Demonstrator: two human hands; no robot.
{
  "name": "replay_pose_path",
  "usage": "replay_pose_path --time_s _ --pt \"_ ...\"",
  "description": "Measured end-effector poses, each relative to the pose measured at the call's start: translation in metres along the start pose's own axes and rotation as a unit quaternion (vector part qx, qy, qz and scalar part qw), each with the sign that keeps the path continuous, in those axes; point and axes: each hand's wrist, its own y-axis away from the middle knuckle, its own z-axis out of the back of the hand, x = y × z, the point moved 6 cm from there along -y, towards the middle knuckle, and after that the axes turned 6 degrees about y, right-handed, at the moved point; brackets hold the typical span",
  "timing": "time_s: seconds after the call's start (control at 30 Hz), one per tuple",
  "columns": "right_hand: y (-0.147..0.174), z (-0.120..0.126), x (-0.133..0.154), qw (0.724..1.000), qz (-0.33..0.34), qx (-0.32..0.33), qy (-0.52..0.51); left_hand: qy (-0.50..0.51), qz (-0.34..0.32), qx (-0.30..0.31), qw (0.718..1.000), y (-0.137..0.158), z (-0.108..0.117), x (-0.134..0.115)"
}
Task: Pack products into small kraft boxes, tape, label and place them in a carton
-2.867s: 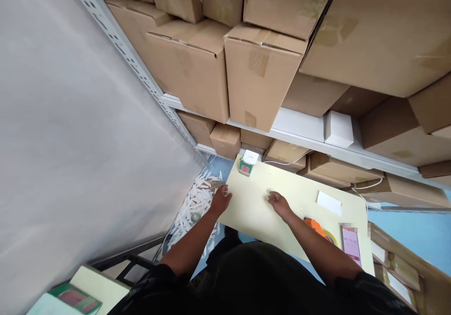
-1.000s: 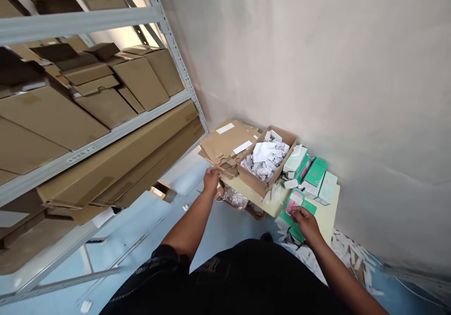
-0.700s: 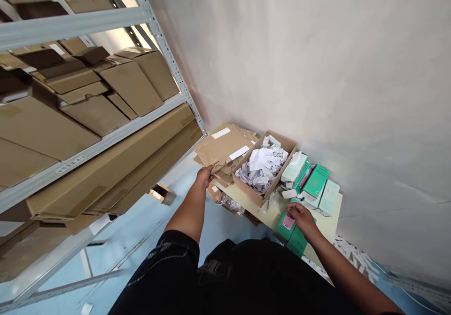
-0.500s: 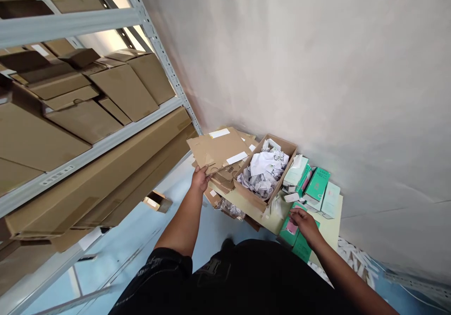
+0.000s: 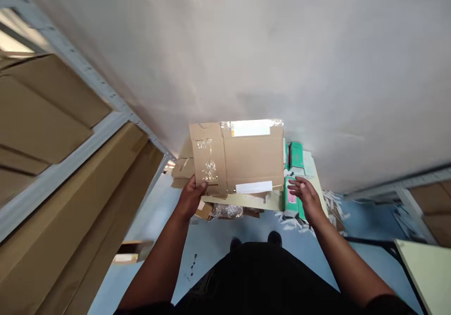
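Observation:
A flattened cardboard box [image 5: 252, 160] with clear tape and two white labels is held up in front of me. My left hand [image 5: 190, 196] grips its lower left corner, thumb on the near face. To the right of the cardboard, my right hand [image 5: 306, 193] hangs with its fingers apart and nothing in them. It is over or beside the green boxes [image 5: 291, 195] on the small table; I cannot tell whether it touches them. The cardboard covers the place where the open carton of crumpled paper stood. More flattened cardboard [image 5: 182, 170] lies behind on the left.
Long cartons [image 5: 81, 216] fill the metal shelving [image 5: 120, 113] on the left. A plain wall [image 5: 268, 47] rises behind the small table [image 5: 276, 202]. Bubble wrap [image 5: 228, 210] sits below it, paper scraps [image 5: 299, 223] lie on the floor, and another table [image 5: 428, 268] stands lower right.
The flattened cardboard has been lifted and brought right, off the pile and in front of the paper-filled carton. My right hand has opened its fingers. The view has turned right.

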Motion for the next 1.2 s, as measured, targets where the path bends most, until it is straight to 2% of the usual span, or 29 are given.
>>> replay_pose_path --time_s 0.07,0.17,0.23,0.33,0.4,0.5,0.63,0.8,0.9,1.03,1.1,1.2 --pt "0.013 0.016 0.025 0.998 0.040 -0.037 -0.012 -0.026 0.038 0.077 0.996 -0.003 -0.032 0.021" --pt "0.039 0.063 0.040 0.986 0.070 -0.153 0.013 -0.061 0.086 0.193 0.976 -0.001 -0.092 0.053" --pt "0.061 0.104 0.035 0.971 0.068 -0.228 0.013 -0.081 0.110 0.269 0.954 0.004 -0.137 0.073" --pt "0.102 0.170 0.014 0.948 0.040 -0.317 -0.002 -0.124 0.143 0.382 0.905 0.020 -0.209 0.108" --pt "0.136 0.216 -0.005 0.927 0.019 -0.376 -0.012 -0.141 0.150 0.429 0.880 0.034 -0.259 0.133" --pt "0.190 0.284 -0.033 0.896 0.002 -0.444 -0.014 -0.121 0.139 0.450 0.874 0.062 -0.337 0.173" --pt "0.258 0.374 -0.066 0.869 -0.017 -0.495 0.001 -0.110 0.136 0.466 0.867 0.123 -0.445 0.230" --pt "0.321 0.480 -0.082 0.875 -0.018 -0.482 0.042 -0.127 0.107 0.525 0.835 0.209 -0.570 0.293" --pt "0.350 0.536 -0.088 0.860 -0.026 -0.506 0.059 -0.124 0.100 0.576 0.802 0.252 -0.634 0.323" --pt "0.374 0.589 -0.106 0.825 -0.033 -0.561 0.048 -0.129 0.088 0.653 0.741 0.288 -0.704 0.360" --pt "0.378 0.605 -0.118 0.810 -0.029 -0.584 0.033 -0.160 0.056 0.663 0.729 0.292 -0.736 0.379" --pt "0.379 0.621 -0.131 0.787 -0.023 -0.616 0.021 -0.203 0.026 0.652 0.730 0.288 -0.782 0.411"
